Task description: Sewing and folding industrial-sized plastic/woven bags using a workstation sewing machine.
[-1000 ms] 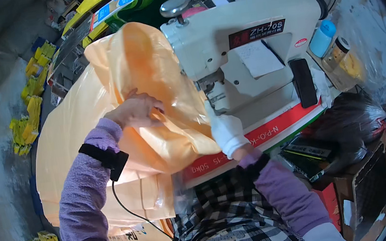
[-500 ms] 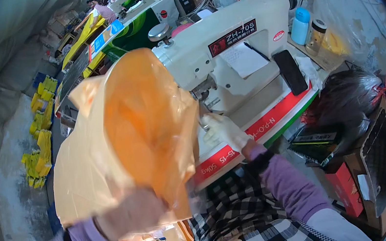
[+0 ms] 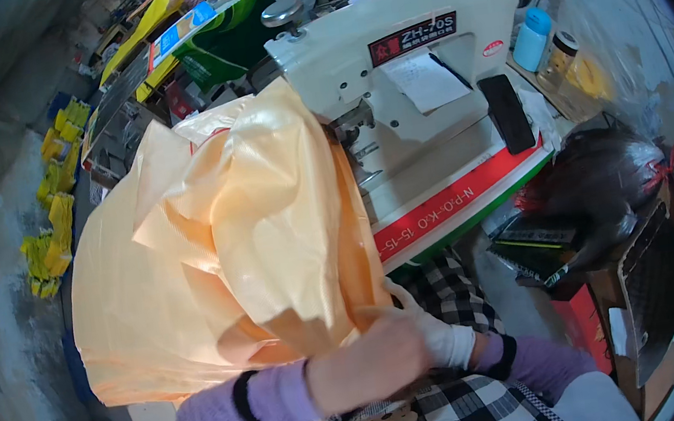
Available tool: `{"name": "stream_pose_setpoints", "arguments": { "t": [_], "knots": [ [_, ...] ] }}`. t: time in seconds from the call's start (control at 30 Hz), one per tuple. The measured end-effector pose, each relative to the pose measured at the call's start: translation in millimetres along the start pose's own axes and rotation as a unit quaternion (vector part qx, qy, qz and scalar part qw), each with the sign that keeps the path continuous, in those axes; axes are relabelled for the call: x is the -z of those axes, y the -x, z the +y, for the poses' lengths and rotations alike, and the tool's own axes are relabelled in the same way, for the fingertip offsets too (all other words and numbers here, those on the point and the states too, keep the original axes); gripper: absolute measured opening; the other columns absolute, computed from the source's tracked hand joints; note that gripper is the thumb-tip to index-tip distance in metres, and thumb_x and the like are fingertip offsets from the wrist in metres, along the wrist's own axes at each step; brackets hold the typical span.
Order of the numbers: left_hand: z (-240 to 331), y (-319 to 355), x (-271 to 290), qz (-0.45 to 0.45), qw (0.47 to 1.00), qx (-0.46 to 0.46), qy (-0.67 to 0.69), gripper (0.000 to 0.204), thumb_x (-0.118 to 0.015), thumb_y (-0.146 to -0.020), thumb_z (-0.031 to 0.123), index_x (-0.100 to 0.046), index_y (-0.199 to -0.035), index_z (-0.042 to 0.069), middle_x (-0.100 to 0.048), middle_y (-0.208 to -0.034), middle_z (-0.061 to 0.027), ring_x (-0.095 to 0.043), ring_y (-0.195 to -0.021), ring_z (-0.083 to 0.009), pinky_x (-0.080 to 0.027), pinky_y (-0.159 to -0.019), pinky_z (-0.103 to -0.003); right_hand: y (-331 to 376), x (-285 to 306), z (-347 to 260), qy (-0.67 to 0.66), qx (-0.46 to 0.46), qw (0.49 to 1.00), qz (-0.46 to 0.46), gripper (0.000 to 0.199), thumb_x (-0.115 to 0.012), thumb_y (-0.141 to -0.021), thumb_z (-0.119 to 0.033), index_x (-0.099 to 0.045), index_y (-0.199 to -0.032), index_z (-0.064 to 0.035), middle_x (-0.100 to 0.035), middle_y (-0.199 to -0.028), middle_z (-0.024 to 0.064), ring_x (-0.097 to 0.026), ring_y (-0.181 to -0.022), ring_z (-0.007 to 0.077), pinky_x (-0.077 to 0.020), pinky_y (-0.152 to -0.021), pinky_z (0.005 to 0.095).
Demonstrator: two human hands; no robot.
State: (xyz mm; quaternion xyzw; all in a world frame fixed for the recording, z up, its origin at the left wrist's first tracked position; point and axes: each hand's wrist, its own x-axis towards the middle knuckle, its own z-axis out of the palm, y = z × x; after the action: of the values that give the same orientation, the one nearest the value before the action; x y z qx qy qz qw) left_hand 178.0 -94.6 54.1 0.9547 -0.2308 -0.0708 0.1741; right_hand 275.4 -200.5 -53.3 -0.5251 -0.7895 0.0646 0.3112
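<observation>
just both hands' fingers, left hand [image 3: 379, 359] and gloved right hand [image 3: 436, 336], clenched on the bunched orange woven sack [image 3: 231, 251] beside the sewing machine [image 3: 410, 54]

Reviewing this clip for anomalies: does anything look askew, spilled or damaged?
Nothing damaged or spilled. The orange bag is bunched, gripped by both hands before the sewing machine.

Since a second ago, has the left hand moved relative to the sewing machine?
Yes. The left hand has come down and away from the sewing machine, toward the person's lap, meeting the gloved right hand at the orange bag.
</observation>
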Motion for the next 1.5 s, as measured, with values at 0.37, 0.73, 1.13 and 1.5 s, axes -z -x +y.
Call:
{"name": "stream_pose_setpoints", "arguments": {
  "t": [0.37, 0.73, 1.13, 1.5],
  "knots": [
    [-183.3, -4.3, -97.2, 0.49, 0.631, 0.531, 0.282, 0.048, -0.053, -0.099, 0.035, -0.049, -0.137, 0.006, -0.05, -0.14, -0.011, -0.042, -0.132, -0.0257, -0.032, -0.11, -0.032, 51.4, -15.6, 5.4, -0.317, -0.254, 0.914, 0.003, 0.036, -0.069, -0.086, -0.037, -0.071, -0.088, -0.0008, -0.065, -0.085, 0.0173, -0.064, -0.077, 0.0317, -0.0506, -0.069, 0.0356],
    [-169.4, -29.2, -112.9, 0.376, 0.848, 0.372, 0.04, 0.062, -0.066, -0.081, 0.014, -0.046, -0.14, 0.014, -0.023, -0.151, -0.03, -0.027, -0.138, -0.046, -0.028, -0.113, -0.044, 51.3, -15.6, 0.5, -0.245, -0.199, 0.949, 0.001, 0.036, -0.068, -0.086, -0.036, -0.07, -0.087, -0.0004, -0.066, -0.09, 0.0168, -0.064, -0.083, 0.0326, -0.0519, -0.073, 0.0386],
    [-161.4, -4.3, -93.2, 0.389, 0.788, 0.349, 0.325, 0.036, -0.053, -0.092, 0.006, -0.055, -0.127, 0.005, -0.05, -0.137, -0.0177, -0.04, -0.134, -0.033, -0.032, -0.111, -0.038, 52.8, -13.3, -2.4, -0.244, -0.21, 0.947, 0.001, 0.038, -0.068, -0.086, -0.036, -0.068, -0.085, 0.0012, -0.062, -0.085, 0.0169, -0.062, -0.08, 0.0326, -0.0513, -0.071, 0.0389],
    [-247.7, -34.8, -90.6, 0.405, 0.846, 0.337, 0.084, 0.045, -0.052, -0.089, 0.005, -0.048, -0.134, 0.002, -0.032, -0.14, -0.0403, -0.031, -0.134, -0.0497, -0.029, -0.113, -0.044, 42.4, 1.5, -15.1, -0.203, -0.212, 0.955, 0.036, 0.043, -0.069, -0.085, -0.039, -0.064, -0.069, 0.0014, -0.061, -0.078, 0.0159, -0.061, -0.07, 0.0321, -0.0507, -0.062, 0.0392]
  ]
}}
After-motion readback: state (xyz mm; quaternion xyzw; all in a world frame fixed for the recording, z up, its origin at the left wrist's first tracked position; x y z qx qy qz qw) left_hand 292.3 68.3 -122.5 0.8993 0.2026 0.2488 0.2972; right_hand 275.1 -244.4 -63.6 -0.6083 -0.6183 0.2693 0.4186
